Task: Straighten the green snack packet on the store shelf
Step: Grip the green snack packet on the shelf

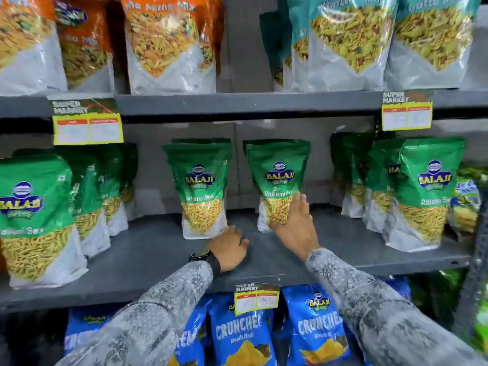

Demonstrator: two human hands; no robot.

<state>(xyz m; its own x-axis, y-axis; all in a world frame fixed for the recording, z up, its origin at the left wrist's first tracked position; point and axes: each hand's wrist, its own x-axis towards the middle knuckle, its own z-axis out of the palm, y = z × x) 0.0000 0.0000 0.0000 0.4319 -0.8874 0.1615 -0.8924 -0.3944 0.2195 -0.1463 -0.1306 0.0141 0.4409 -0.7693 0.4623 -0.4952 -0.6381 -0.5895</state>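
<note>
Two green Balaji snack packets stand upright in the middle of the grey middle shelf (pixel 148 257). My right hand (pixel 294 225) lies flat against the lower right side of the right green packet (pixel 277 178), fingers stretched along it, touching without a closed grip. The left green packet (pixel 202 186) stands about a hand's width to its left. My left hand (pixel 229 247), with a dark watch at the wrist, rests on the shelf just in front of that packet's lower right corner, fingers curled loosely, holding nothing.
More green packets stand in rows at the shelf's left (pixel 34 217) and right (pixel 422 196). Orange (pixel 163 40) and teal (pixel 346 40) bags fill the upper shelf. Blue Cruncheez bags (pixel 317 328) sit below. Yellow price tags (pixel 87 125) hang from the shelf edges.
</note>
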